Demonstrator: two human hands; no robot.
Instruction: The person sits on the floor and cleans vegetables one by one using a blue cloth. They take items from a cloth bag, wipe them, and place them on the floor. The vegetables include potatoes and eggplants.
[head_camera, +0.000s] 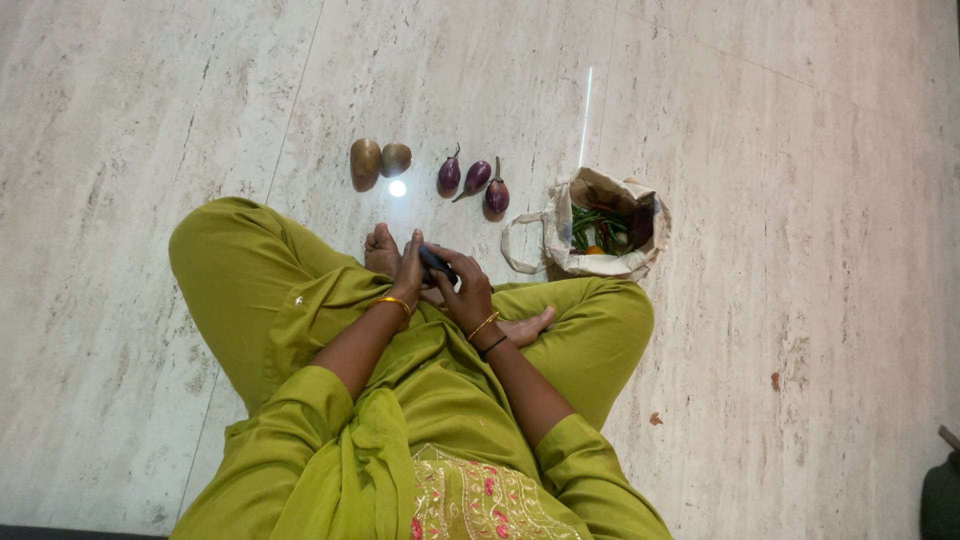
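Over the lap, the left hand (408, 268) and right hand (468, 292) meet with bent wrists, both closed on 1 small dark object (436, 263).

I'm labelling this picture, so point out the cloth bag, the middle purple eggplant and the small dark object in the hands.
beige cloth bag (570, 212): head view, left wall.
middle purple eggplant (477, 175): head view, body.
small dark object (437, 263): head view, top face.

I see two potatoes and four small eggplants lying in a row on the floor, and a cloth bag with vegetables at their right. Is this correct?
Not quite: the head view shows three small eggplants, not four. The rest stands: two potatoes lie in the row on the floor, and the cloth bag with vegetables sits at their right.
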